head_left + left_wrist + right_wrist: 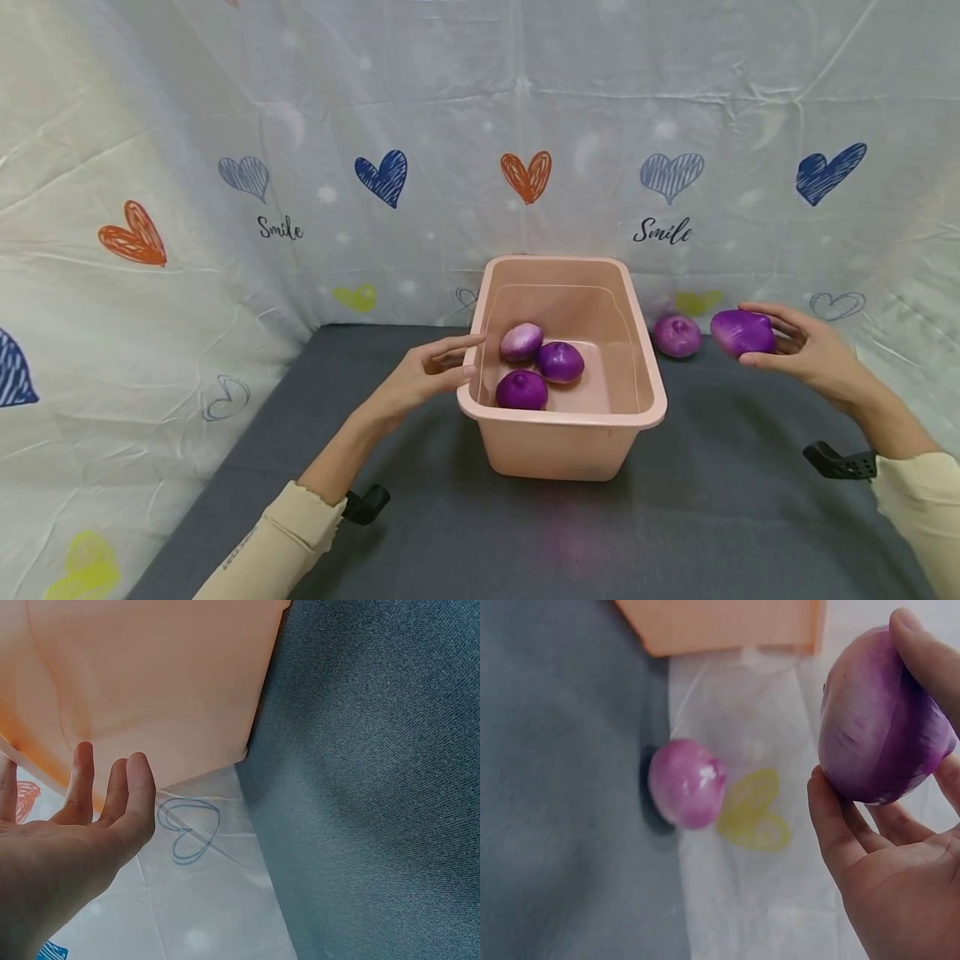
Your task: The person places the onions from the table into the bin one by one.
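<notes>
A pink plastic tub (558, 450) stands on the dark table with several items around it. Inside it, toward the left, lie three purple onions, one of them paler (522, 342). My left hand (423, 375) is at the tub's left rim, fingers spread and slightly bent; the left wrist view shows the same hand (90, 832) beside the tub's outer wall. To the right of the tub my right hand (813, 350) grips a purple onion (742, 332) between thumb and fingers, held above the table. Another purple onion (686, 784) sits on the table between the tub and that hand.
A pale cloth (450, 100) printed with hearts and "Smile" hangs right behind the tub and continues along the left side. The dark grey tabletop (465, 542) extends in front of the tub and to both sides.
</notes>
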Demonstrator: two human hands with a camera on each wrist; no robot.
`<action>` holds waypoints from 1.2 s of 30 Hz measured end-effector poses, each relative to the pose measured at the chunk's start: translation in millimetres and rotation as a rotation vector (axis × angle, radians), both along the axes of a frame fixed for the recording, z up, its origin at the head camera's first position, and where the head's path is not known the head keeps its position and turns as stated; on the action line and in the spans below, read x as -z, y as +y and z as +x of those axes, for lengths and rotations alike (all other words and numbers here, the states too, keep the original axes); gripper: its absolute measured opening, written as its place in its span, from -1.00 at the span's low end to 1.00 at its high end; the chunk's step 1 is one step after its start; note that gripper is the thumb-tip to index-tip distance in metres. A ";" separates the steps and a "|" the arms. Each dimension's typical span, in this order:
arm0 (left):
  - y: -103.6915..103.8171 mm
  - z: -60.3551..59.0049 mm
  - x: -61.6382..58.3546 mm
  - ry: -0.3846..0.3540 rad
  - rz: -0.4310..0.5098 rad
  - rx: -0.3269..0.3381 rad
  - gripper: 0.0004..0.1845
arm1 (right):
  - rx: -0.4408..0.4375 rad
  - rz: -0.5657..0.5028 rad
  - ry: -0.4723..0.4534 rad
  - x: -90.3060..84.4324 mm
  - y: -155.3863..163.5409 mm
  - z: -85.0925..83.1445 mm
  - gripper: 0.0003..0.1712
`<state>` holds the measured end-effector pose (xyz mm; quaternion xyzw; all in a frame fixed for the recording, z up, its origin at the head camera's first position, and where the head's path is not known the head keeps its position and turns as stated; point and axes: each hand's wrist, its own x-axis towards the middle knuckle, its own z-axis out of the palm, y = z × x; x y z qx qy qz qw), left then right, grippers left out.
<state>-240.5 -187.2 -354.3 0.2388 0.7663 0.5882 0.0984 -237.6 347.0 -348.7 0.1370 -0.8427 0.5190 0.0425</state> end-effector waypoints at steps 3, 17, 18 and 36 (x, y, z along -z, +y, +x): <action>0.6 0.0 0.2 0.000 0.001 -0.005 -0.45 | -0.023 -0.035 0.005 -4.3 -7.3 -3.4 -0.22; -0.2 0.2 1.3 -0.008 0.001 -0.002 -0.46 | -0.120 -0.125 0.052 -24.0 -38.9 -17.4 -0.25; -0.3 0.0 1.3 -0.009 0.003 -0.002 -0.46 | -0.126 -0.126 0.054 -25.9 -41.8 -18.5 -0.24; -1.0 -2.5 2.6 -0.001 0.021 0.007 -0.46 | -0.271 -0.117 0.085 -48.3 -90.3 -33.5 -0.19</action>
